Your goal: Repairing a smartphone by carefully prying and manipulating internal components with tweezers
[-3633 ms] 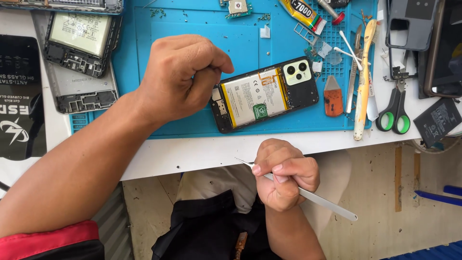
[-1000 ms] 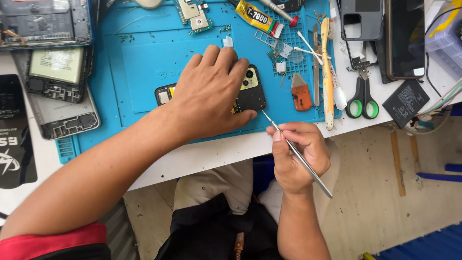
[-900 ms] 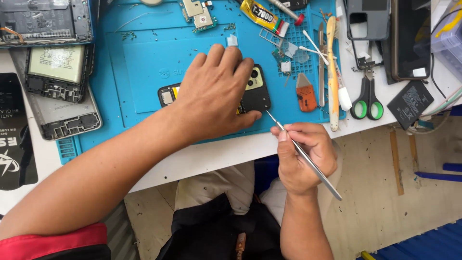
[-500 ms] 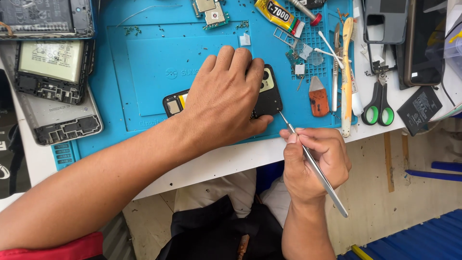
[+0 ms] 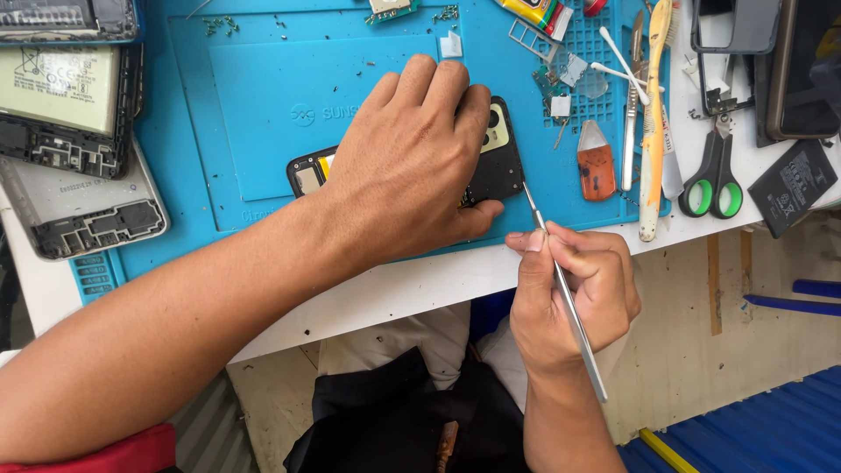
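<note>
An opened black phone [image 5: 499, 166], back cover off, lies on the blue work mat [image 5: 263, 96]. My left hand [image 5: 407, 166] lies flat over it and presses it down, hiding most of the battery. My right hand [image 5: 569, 293] grips a thin metal pry tool [image 5: 565, 293] like a pen. The tool's tip touches the phone's lower right edge, just past my left thumb.
Dismantled phone frames [image 5: 74, 158] lie at the mat's left. To the right are an orange plastic pick [image 5: 596, 166], a yellow toothbrush [image 5: 655, 114], tweezers, green-handled scissors [image 5: 714, 175], a loose black battery [image 5: 793, 188] and more phones. The white table edge [image 5: 420, 285] runs below the mat.
My left hand went from a fist beside the phone to lying flat on it. My right hand rose from below the table and brought the tool tip to the phone's edge.
</note>
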